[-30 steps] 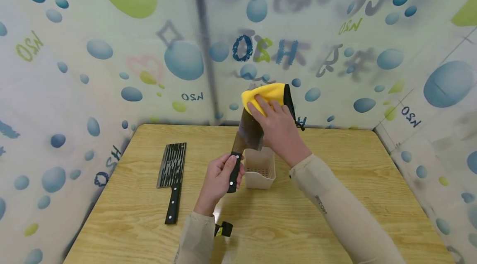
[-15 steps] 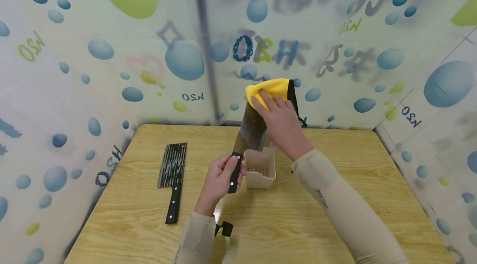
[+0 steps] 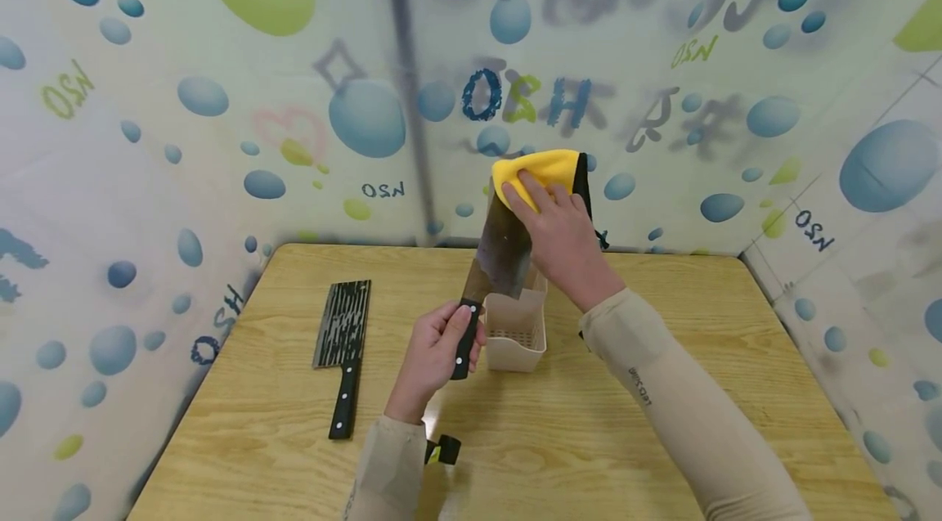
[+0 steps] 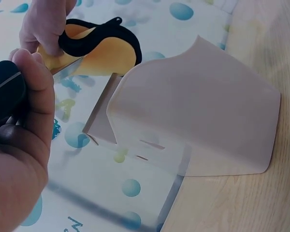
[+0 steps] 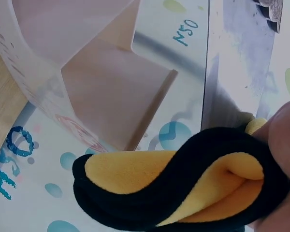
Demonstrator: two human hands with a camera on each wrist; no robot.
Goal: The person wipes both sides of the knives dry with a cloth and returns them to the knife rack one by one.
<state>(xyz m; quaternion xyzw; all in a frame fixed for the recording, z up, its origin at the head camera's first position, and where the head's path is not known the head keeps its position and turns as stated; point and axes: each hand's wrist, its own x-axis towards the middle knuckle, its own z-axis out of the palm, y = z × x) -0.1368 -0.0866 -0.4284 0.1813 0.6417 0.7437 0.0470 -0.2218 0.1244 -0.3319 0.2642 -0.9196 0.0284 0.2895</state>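
Observation:
My left hand (image 3: 434,349) grips the black riveted handle (image 3: 466,341) of a cleaver, whose broad metal blade (image 3: 502,253) points up and away. At the blade's far end, my right hand (image 3: 562,243) holds a folded yellow cloth (image 3: 545,173) with black edging against the metal. The right wrist view shows the cloth's doubled black border (image 5: 135,212) beside the blade (image 5: 237,67); part of the blade's tip is covered by the cloth. Left of the hands, a second cleaver (image 3: 342,357) with a dark, pale-streaked blade lies flat on the table.
Behind the held cleaver stands a beige plastic holder (image 3: 515,357) with a perforated inside, close to the left hand. A small black object (image 3: 447,449) shows beside the left sleeve. The wooden table (image 3: 662,390) meets patterned walls at the back and sides.
My right hand and the cloth have moved slightly up and to the right, toward the blade's far end. The left hand keeps its grip on the handle.

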